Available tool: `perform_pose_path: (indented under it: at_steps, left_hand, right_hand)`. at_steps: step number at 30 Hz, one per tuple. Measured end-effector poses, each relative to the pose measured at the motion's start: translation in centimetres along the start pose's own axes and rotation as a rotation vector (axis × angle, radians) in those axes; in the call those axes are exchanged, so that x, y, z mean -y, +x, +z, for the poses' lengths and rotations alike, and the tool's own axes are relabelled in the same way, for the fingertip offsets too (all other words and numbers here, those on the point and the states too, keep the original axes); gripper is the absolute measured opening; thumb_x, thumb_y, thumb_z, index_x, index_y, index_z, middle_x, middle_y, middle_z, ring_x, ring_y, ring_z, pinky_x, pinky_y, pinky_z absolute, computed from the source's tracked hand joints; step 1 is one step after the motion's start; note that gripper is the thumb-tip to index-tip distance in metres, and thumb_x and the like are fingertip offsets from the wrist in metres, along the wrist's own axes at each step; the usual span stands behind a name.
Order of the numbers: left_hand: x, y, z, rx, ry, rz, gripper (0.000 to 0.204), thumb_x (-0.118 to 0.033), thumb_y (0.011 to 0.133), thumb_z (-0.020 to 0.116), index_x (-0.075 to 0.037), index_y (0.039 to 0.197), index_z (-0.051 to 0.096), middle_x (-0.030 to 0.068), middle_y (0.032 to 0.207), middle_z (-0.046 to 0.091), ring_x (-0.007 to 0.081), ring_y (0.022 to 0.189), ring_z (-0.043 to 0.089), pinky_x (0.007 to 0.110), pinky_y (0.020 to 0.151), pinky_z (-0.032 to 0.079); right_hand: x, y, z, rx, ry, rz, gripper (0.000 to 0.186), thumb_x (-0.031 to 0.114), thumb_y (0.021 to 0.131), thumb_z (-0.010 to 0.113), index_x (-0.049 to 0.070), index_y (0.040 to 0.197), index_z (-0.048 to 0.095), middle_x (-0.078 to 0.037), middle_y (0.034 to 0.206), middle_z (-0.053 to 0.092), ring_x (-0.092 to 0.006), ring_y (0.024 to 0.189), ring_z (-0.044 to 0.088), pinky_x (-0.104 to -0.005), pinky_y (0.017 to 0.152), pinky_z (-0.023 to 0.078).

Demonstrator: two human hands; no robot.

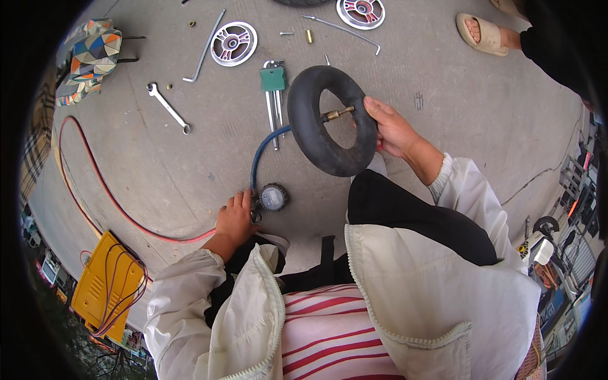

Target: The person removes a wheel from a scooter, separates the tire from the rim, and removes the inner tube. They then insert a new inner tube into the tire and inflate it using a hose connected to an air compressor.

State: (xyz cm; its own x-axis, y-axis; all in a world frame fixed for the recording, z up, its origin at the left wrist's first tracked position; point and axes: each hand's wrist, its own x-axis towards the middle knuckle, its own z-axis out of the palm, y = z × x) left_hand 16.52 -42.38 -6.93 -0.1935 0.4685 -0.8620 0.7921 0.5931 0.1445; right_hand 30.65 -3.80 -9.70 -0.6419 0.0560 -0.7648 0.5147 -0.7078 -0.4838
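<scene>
A plump black inner tube [306,130] is held up in front of me, my right hand [392,130] gripping its right side with the thumb on top. Its brass valve stem, with a brass chuck [332,115] on it, crosses the tube's hole. From behind the tube a blue hose [258,155] curves down to a tyre inflator with a round black gauge [273,197]. My left hand [235,218] is closed around the inflator's handle, which the fingers mostly hide. A red air hose [152,233] runs off to the left from that hand.
Beyond the tube lie a green-holder hex key set [273,80], two silver wheel rims [234,44], tyre levers [206,47] and a combination wrench [168,109]. A yellow slotted panel with wires [107,285] stands lower left, a patterned folding stool [95,54] upper left. Someone's sandalled foot [484,35] is upper right.
</scene>
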Motion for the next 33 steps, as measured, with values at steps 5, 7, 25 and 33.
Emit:
perform_pose_path:
  at_steps: [5, 7, 25, 33]
  left_hand:
    - [1.6, 1.2, 4.2, 0.03, 0.114, -0.018, 0.069, -0.025, 0.079, 0.075, -0.003, 0.137, 0.044, 0.0125, 0.131, 0.051, 0.0291, 0.117, 0.056, 0.038, 0.097, 0.05]
    - [3.3, 1.2, 7.9, -0.18, 0.159, 0.022, 0.055, -0.02, 0.081, 0.07, -0.004, 0.129, 0.049, 0.0123, 0.126, 0.053, 0.0289, 0.116, 0.057, 0.038, 0.095, 0.051]
    - [7.4, 3.5, 13.2, -0.331, 0.087, 0.123, 0.036, -0.017, 0.074, 0.074, -0.007, 0.103, 0.055, 0.0123, 0.105, 0.059, 0.0304, 0.102, 0.062, 0.04, 0.083, 0.055]
    - [4.8, 2.7, 8.0, -0.142, 0.133, 0.036, 0.039, -0.018, 0.073, 0.076, -0.007, 0.104, 0.055, 0.0124, 0.105, 0.059, 0.0303, 0.103, 0.062, 0.04, 0.084, 0.055]
  right_hand:
    - [-0.4, 0.6, -1.1, 0.037, 0.023, 0.033, 0.042, 0.051, 0.106, 0.042, 0.011, 0.105, 0.056, 0.003, 0.075, 0.059, -0.0023, 0.044, 0.036, -0.0217, 0.038, 0.03]
    - [-0.6, 0.7, -1.0, 0.055, 0.031, 0.021, 0.043, 0.051, 0.106, 0.042, 0.011, 0.105, 0.056, 0.003, 0.075, 0.059, -0.0021, 0.044, 0.036, -0.0219, 0.038, 0.03]
    - [-0.4, 0.8, -1.4, 0.063, -0.025, 0.021, 0.045, 0.051, 0.107, 0.038, 0.011, 0.104, 0.059, 0.0, 0.08, 0.065, -0.0014, 0.045, 0.036, -0.0197, 0.039, 0.03]
    - [-0.4, 0.8, -1.7, 0.071, -0.025, 0.029, 0.051, 0.054, 0.105, 0.041, 0.009, 0.102, 0.063, 0.0, 0.075, 0.064, -0.0019, 0.044, 0.036, -0.0204, 0.038, 0.029]
